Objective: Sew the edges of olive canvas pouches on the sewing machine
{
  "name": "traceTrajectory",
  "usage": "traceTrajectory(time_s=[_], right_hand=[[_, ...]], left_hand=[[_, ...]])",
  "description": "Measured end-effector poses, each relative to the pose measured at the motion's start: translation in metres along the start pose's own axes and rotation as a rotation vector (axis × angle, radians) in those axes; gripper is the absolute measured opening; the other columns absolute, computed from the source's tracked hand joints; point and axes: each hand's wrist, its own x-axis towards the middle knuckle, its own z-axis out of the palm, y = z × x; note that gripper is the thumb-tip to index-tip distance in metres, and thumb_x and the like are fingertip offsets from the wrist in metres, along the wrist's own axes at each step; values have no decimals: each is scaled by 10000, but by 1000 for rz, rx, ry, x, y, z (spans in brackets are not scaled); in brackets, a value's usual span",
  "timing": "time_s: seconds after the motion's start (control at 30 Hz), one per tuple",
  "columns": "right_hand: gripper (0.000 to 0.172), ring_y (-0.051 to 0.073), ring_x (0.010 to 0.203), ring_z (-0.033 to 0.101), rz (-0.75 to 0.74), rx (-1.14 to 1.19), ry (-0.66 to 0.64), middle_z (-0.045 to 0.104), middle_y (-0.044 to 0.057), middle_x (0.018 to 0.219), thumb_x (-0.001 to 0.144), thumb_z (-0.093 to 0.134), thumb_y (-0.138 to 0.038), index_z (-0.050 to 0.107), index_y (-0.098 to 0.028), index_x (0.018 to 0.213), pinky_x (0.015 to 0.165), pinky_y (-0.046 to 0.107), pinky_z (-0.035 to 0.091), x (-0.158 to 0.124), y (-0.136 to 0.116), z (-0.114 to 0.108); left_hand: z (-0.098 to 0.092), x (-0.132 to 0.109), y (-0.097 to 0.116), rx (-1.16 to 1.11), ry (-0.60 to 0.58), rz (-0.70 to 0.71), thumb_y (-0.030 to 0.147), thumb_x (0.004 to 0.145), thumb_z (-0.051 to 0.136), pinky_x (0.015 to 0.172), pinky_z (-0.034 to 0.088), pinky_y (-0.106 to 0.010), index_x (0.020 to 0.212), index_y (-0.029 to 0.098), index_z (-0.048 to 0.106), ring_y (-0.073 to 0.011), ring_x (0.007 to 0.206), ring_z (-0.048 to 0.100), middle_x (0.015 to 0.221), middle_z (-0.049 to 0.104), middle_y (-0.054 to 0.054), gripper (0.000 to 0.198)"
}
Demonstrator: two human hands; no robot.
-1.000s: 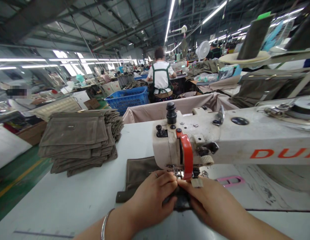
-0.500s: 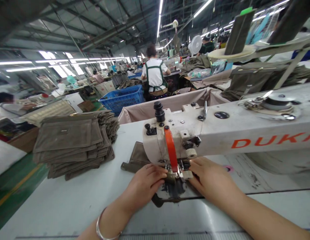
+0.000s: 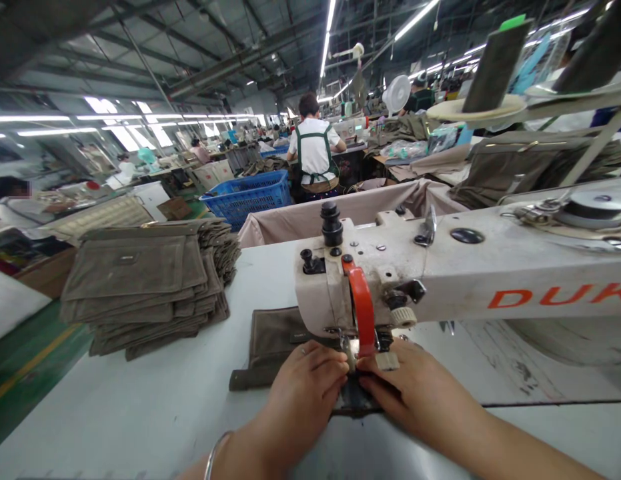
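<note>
A white sewing machine (image 3: 440, 273) with a red guard (image 3: 363, 310) stands on the white table (image 3: 140, 413). Under its needle lies a brown fabric piece (image 3: 273, 337), reaching left and back past the head. My left hand (image 3: 303, 393) rests on the fabric just left of the presser foot, fingers curled down and pressing. My right hand (image 3: 415, 393) presses a dark part of the fabric just right of the foot, fingertips meeting the left hand's. The needle area is partly hidden by both hands.
A tall stack of brown fabric pieces (image 3: 145, 283) sits on the table's left. Behind are a beige cloth bin (image 3: 350, 203), a blue basket (image 3: 250, 197), and a person in a white shirt and green apron (image 3: 315, 157). Thread cones (image 3: 495, 67) stand upper right.
The fabric has shifted under the foot, with more of it now lying flat behind and left of the machine head. Both hands stay pressed at the foot; the view has swung slightly.
</note>
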Motion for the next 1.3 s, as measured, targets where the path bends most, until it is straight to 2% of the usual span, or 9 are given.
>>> traceTrajectory(time_s=[0.23, 0.47, 0.7, 0.93, 1.3], right_hand=[[290, 219, 953, 624, -45, -90, 48, 680, 74, 1024, 915, 477, -138, 661, -246, 1112, 817, 361, 526, 3, 7, 4], [281, 237, 918, 646, 30, -100, 56, 692, 77, 992, 905, 483, -143, 668, -225, 1100, 782, 377, 546, 9, 10, 8], [218, 258, 926, 633, 74, -113, 36, 681, 98, 991, 902, 489, -157, 700, -202, 934, 812, 415, 534, 7, 14, 13], [252, 250, 921, 636, 81, -109, 48, 684, 86, 987, 902, 476, -148, 684, -206, 1033, 802, 389, 538, 9, 11, 12], [231, 232, 968, 628, 131, -81, 18, 677, 92, 1008, 902, 484, -142, 690, -205, 985, 847, 365, 519, 10, 10, 13]], left_hand=[[4, 9, -8, -24, 32, 2, 158, 898, 604, 853, 546, -348, 903, 199, 698, -196, 889, 661, 934, 733, -32, 103], [7, 14, -16, 15, -52, -93, 120, 847, 653, 860, 536, -393, 940, 232, 713, -236, 919, 662, 941, 741, -16, 157], [8, 14, -17, 35, -17, -77, 126, 842, 661, 856, 540, -369, 895, 223, 714, -222, 901, 666, 914, 741, -21, 122], [7, 15, -15, 52, -14, -86, 109, 829, 671, 846, 539, -361, 914, 224, 715, -219, 914, 652, 922, 735, -22, 149], [7, 17, -17, 49, -14, -85, 115, 821, 672, 821, 546, -367, 877, 222, 716, -229, 903, 652, 911, 731, -32, 128]])
